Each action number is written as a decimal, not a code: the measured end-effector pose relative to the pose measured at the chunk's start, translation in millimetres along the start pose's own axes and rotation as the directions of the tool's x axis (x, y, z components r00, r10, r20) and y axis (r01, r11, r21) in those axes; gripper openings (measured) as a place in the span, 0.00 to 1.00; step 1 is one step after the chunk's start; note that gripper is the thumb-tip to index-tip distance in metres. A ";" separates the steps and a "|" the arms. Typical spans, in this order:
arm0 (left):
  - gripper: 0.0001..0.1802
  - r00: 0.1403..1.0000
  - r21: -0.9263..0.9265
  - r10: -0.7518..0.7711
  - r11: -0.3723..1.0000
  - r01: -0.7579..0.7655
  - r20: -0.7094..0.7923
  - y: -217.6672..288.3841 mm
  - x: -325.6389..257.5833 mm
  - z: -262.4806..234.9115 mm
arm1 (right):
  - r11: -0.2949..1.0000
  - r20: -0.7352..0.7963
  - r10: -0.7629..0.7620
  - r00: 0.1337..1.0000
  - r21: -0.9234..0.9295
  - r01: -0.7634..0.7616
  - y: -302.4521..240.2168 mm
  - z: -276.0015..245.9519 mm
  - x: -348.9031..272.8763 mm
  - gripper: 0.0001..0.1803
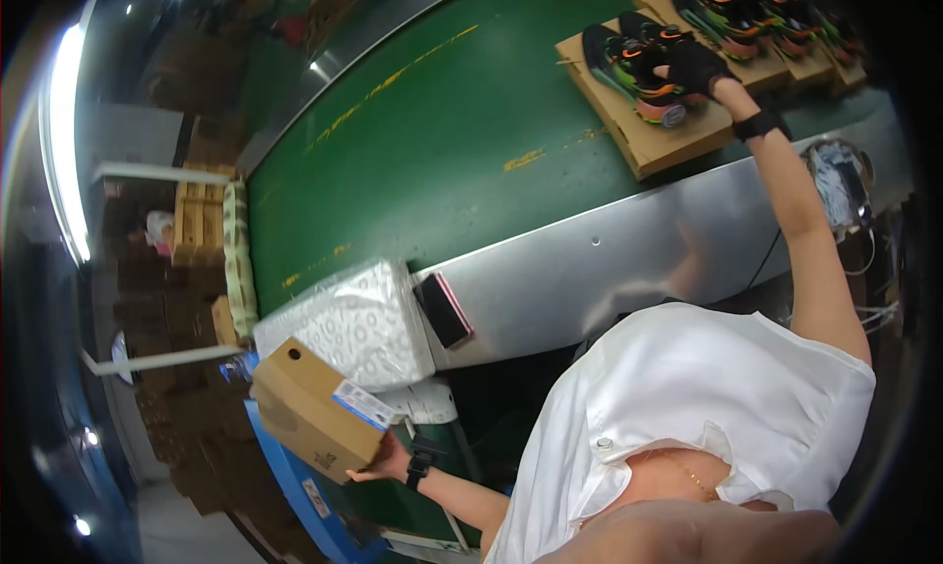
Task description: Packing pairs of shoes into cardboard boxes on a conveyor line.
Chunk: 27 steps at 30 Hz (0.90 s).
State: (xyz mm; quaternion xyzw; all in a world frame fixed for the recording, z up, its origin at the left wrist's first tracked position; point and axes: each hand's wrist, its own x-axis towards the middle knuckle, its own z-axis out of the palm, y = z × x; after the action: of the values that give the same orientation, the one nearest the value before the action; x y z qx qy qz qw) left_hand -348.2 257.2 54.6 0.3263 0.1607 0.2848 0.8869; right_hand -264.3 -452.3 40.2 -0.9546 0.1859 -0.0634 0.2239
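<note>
Two Drop Risks

Sneakers [621, 71], upper right: right hand [699, 70] rests over the pair; whether its fingers grip cannot be told. A sideways knock could topple them.

Cardboard shoebox [312, 407], lower left: left hand [386, 460] grasps one end; uneven support could cause slipping.

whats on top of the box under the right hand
Dark shoes with orange and green accents lie on the cardboard box, the right hand over them. The hand hides part of the shoes; the surface beneath them and the box's inside can't be seen.
</note>
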 end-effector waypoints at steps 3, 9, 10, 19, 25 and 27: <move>0.57 0.916 0.060 0.079 0.996 -0.060 -0.393 2.8 8.7 -26.0 | 0.959 0.051 0.099 0.994 -0.273 -0.081 23.6 8.6 22.6 0.21; 0.39 0.961 0.943 -0.241 0.329 -0.052 0.137 -134.9 29.9 -44.8 | 0.865 -0.001 0.132 0.991 -0.488 -0.116 2.8 29.7 12.9 0.23; 0.38 0.923 0.964 -0.285 0.015 -0.264 0.257 -165.3 31.0 -30.8 | 0.857 -0.004 0.112 0.994 -0.506 -0.098 -4.7 32.7 7.9 0.24; 0.36 0.860 0.683 -0.459 -0.555 -0.474 0.224 -202.8 49.5 -21.8 | 0.931 -0.005 -0.169 0.986 -0.331 0.158 -23.7 48.2 -127.6 0.36; 0.30 0.605 0.660 -0.449 -0.044 -0.750 0.657 -246.2 74.9 84.8 | 0.715 0.106 -0.534 0.839 -0.473 0.515 -93.4 63.2 -200.3 0.06; 0.29 0.483 0.640 -0.498 0.206 -0.741 0.720 -281.2 54.6 127.3 | 0.755 0.090 -0.541 0.836 -0.386 0.530 -99.5 83.2 -206.9 0.06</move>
State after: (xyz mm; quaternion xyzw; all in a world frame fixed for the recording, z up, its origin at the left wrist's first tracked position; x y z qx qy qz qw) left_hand -132.7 52.7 -45.7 0.9042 -0.2019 -0.0025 0.3764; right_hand -405.8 -256.8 3.1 -0.9917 -0.0827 -0.0987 -0.0038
